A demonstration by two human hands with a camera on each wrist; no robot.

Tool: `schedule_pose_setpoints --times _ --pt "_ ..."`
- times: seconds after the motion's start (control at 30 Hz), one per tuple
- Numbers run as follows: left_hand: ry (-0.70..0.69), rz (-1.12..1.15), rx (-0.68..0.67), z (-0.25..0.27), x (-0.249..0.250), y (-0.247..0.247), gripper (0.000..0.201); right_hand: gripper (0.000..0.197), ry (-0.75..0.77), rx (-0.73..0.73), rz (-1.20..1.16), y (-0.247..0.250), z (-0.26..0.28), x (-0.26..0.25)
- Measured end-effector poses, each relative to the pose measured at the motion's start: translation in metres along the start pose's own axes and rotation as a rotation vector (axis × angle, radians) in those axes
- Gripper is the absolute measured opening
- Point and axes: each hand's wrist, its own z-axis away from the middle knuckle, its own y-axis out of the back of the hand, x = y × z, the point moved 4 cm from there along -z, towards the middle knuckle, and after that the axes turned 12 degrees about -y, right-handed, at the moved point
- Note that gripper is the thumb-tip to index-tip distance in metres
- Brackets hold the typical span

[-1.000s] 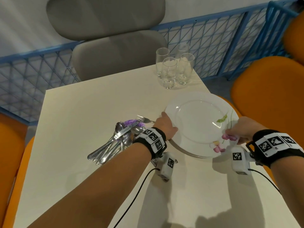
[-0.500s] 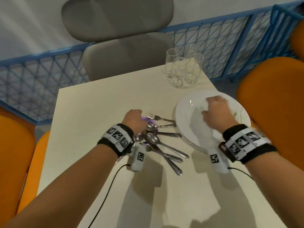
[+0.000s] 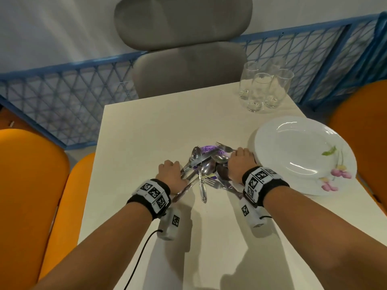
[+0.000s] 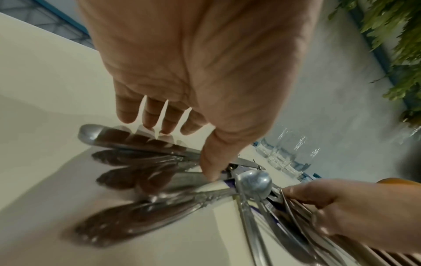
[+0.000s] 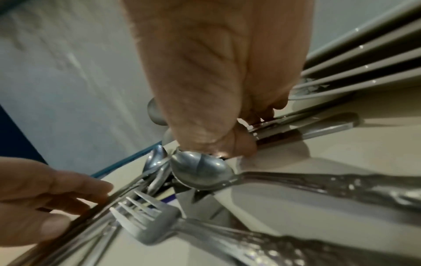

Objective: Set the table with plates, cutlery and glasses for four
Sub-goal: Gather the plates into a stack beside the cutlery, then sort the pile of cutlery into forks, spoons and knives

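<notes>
A heap of silver cutlery (image 3: 204, 167) with spoons, forks and knives lies mid-table on a purple patterned thing (image 3: 207, 147). My left hand (image 3: 170, 173) sits on the heap's left side. Its fingers curl over the fanned handles (image 4: 136, 144) and its thumb presses on them. My right hand (image 3: 240, 162) is on the right side, with its fingers (image 5: 247, 144) curled round several handles (image 5: 303, 129) beside a spoon bowl (image 5: 200, 170). A stack of white flowered plates (image 3: 303, 155) stands just right of it. Several clear glasses (image 3: 264, 91) stand at the far right corner.
The cream table (image 3: 150, 130) has a grey chair (image 3: 184, 59) at its far end. Orange chairs stand on the left (image 3: 27, 185) and on the right (image 3: 360, 114). A blue mesh fence (image 3: 69, 91) runs behind. A cable (image 3: 138, 260) hangs from my left wrist.
Both hands have left the plate stack. The left went to the cutlery first, then the right crossed from over the plates to the heap's right side. The cutlery has been shifted about.
</notes>
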Motion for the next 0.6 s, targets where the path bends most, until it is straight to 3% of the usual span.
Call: schedule_pose_setpoints --times 0.13,0.27,0.43,0.6 --pt "-0.011 -0.067 0.037 0.003 0.001 -0.009 0.058 0.06 0.04 -0.133 -0.048 -0.004 0.008 0.0" --pt "0.011 -0.084 0.074 0.003 0.003 -0.014 0.054 0.078 0.135 -0.212 -0.023 -0.006 0.023 0.0" --pt "-0.005 -0.028 0.11 0.004 0.008 -0.017 0.049 0.053 0.207 -0.055 0.054 -0.011 0.036 -0.015" --pt "-0.002 0.012 0.143 0.01 0.009 -0.021 0.047 0.04 0.267 -0.037 0.05 -0.008 0.046 -0.034"
